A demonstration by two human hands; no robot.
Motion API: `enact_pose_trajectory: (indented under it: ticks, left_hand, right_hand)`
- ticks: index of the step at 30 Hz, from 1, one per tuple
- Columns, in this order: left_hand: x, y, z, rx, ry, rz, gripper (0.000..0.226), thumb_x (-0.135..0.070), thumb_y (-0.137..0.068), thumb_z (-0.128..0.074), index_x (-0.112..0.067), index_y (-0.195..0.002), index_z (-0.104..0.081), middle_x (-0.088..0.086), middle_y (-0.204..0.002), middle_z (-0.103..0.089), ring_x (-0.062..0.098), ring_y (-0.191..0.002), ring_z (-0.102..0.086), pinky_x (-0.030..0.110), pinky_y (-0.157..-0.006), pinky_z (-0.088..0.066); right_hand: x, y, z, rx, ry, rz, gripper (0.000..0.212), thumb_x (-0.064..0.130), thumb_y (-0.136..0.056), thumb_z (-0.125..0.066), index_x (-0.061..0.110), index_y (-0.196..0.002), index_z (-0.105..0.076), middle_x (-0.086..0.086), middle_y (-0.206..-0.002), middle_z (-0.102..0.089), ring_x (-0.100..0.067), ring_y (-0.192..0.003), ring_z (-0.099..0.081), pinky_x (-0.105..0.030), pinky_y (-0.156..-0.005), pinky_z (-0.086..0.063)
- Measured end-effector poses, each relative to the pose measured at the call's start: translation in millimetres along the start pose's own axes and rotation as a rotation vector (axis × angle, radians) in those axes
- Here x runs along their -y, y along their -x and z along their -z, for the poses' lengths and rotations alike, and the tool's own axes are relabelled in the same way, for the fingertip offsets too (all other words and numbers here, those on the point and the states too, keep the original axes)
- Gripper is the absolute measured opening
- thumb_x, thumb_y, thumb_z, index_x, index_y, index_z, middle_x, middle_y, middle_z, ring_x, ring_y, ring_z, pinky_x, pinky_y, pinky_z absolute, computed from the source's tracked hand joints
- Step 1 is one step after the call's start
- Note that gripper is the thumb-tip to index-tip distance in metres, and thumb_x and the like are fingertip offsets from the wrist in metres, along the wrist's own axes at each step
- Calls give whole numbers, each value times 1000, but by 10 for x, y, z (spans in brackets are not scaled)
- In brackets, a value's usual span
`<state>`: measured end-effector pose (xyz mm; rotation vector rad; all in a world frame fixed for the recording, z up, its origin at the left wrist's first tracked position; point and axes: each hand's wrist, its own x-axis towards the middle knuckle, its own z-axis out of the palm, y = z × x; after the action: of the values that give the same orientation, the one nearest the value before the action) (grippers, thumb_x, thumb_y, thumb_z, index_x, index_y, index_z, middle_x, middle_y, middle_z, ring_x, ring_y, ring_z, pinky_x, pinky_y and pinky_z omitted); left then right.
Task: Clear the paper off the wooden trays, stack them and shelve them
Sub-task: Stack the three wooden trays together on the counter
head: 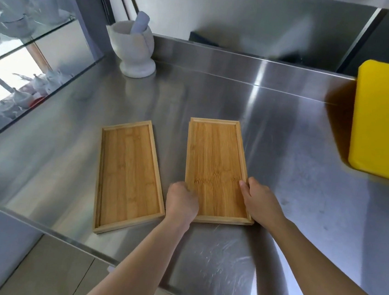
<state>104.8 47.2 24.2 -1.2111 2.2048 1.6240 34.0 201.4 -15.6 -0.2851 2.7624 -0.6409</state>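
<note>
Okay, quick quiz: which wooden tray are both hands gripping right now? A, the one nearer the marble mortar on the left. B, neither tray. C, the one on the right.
C: the left hand and right hand clasp the long edges of the right wooden tray, while the left wooden tray lies untouched.

You are looking at a bright, evenly lit scene; daylight shows in the glass case [24,62] at the left, where the white crockery is blown out and smeared. The steel desk [240,109] throws a hard streak of glare near its back rim and softer sheen in front. Your forearms cast only faint shadows. The yellow board [386,119] leaves a dark brownish reflection beside it. Straight edges bow toward the corners, and the far background is blurred.
</note>
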Motion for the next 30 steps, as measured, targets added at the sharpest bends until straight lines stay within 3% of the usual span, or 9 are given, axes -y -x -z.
enact_pose_trajectory:
  ticks: [6, 11, 15, 18, 20, 22, 24, 26, 30]
  left_hand:
    - [43, -14, -24, 3, -15, -43, 37, 11, -84, -29, -12, -58, -40, 1, -62, -39, 12, -49, -31, 20, -42, -24]
    - [72, -38, -34, -2, 1, -65, 29, 4, -87, -34, -4, -91, -62, 14, -105, -62, 22, -72, -53, 26, -54, -41]
    - [65, -34, -10, 15, -5, -70, 30, 5, -88, -34, -4, -99, -61, 16, -110, -61, 21, -69, -51, 25, -51, -42]
    - [65, -33, 0, 32, -29, -58, 31, 2, -89, -34, -7, -107, -59, 16, -122, -57, 33, -96, -60, 40, -80, -53]
    - [48, -4, 39, 65, -33, -55, 31, -4, -91, -35, -10, -114, -56, 13, -128, -54, 31, -102, -58, 40, -87, -50]
    - [17, 37, 147, 72, -35, -91, 37, -9, -94, -40, -11, -130, -46, 10, -139, -47, 28, -116, -52, 37, -97, -45]
    - [-4, 53, 351, -19, -96, -190, 44, -17, -96, -44, -14, -140, -38, 6, -146, -40, 24, -132, -40, 37, -108, -34]
    - [0, 21, 636, -188, -147, -295, 45, -21, -95, -47, -16, -139, -40, 6, -144, -42, 24, -132, -38, 39, -112, -33]
    - [197, -251, 1215, -431, -242, -255, 57, -22, -93, -50, -7, -144, -30, 15, -148, -36, 33, -136, -30, 44, -115, -24]
  right_hand:
    - [-15, 5, 24, -8, -28, 23, 34, 36, -98, -29, 20, -69, -36, 1, -61, -47, -14, -55, -47, -27, -50, -35]
    - [-5, 15, 41, -18, -12, 43, 37, 37, -98, -29, 25, -63, -30, 1, -61, -46, -14, -55, -47, -26, -48, -33]
    - [21, 8, 60, -6, -14, 41, 35, 38, -98, -28, 19, -70, -38, 2, -63, -47, -17, -60, -50, -29, -55, -36]
    - [31, 11, 62, 8, -5, 3, 35, 41, -97, -28, 15, -80, -43, 0, -67, -51, -20, -67, -55, -31, -60, -42]
    - [49, 42, 84, -16, 35, -56, 40, 45, -96, -27, 13, -91, -49, -4, -79, -59, -22, -74, -59, -33, -64, -46]
    - [102, 84, 131, -149, 103, -91, 45, 46, -96, -28, 10, -107, -52, -9, -95, -63, -23, -85, -61, -32, -68, -44]
    - [249, 119, 218, -313, 80, -50, 42, 40, -96, -33, 8, -115, -53, -10, -106, -62, -23, -96, -58, -29, -73, -41]
    - [474, 127, 265, -375, -15, 82, 38, 34, -96, -37, 8, -119, -52, -10, -114, -60, -22, -105, -55, -30, -82, -43]
    - [1080, 166, 165, -195, -123, 319, 44, 34, -97, -37, 12, -134, -41, -4, -135, -49, -18, -125, -44, -34, -102, -38]
